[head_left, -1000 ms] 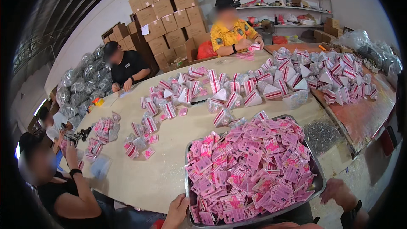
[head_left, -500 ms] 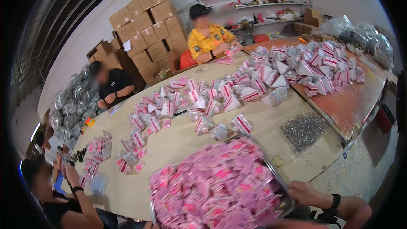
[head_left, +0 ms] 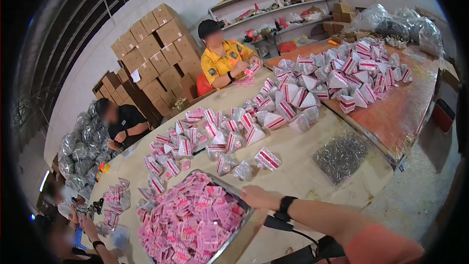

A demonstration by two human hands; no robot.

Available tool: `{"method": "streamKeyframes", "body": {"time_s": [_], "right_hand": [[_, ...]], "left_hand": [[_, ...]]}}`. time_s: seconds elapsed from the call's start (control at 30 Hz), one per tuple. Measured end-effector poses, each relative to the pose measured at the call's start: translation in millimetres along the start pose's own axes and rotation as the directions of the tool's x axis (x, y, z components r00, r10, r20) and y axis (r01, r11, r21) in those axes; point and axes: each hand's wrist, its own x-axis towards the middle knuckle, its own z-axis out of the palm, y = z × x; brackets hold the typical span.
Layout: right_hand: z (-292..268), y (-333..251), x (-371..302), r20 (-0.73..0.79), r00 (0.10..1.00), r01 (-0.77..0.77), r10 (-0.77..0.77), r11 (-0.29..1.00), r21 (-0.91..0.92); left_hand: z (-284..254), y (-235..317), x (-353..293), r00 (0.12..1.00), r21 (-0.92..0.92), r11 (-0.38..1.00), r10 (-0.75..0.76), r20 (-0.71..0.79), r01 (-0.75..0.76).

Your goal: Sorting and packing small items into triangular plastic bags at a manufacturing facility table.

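A metal tray heaped with small pink packets lies low in the picture, at the table's near side. My right hand is closed on its right rim near the far corner, the arm reaching in from the lower right with a black wristband. Out of the picture is my left hand. Just beyond the tray, clear bags with pink-and-white labels stand in a long spread across the table.
A flat clear bag of small dark metal pieces lies right of my hand. More labelled bags pile on the reddish table. Co-workers sit along the far and left edges, one in a yellow shirt. Stacked cartons stand behind.
The tray has moved left and farther onto the table, with my right hand staying on its rim and its arm stretched forward. The bit of my left hand at the lower edge has gone from view.
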Motion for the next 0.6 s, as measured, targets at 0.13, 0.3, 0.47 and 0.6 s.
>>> {"method": "streamKeyframes", "body": {"time_s": [0.13,0.3,0.47,0.6], "right_hand": [[-12.1,27.1,35.7,-0.113,0.994,-0.02,0.001,0.986,-0.163],[-41.4,65.7,33.1,-0.189,0.979,-0.008,-0.072,0.92,-0.393],[-80.4,60.6,2.7,-0.234,0.963,-0.196,0.135,0.945,-0.261],[-100.1,37.3,-27.0,-0.16,0.929,-0.341,0.333,0.94,-0.029]], "left_hand": [[36.8,-72.0,79.6,0.921,0.408,0.825,0.351,0.171,-0.39],[97.2,-37.9,100.0,0.913,0.305,0.863,0.358,0.195,-0.403],[116.2,-4.4,87.2,0.915,0.37,0.849,0.279,0.292,-0.377],[111.0,-11.6,73.9,0.928,0.365,0.876,0.203,0.312,-0.314]]}}
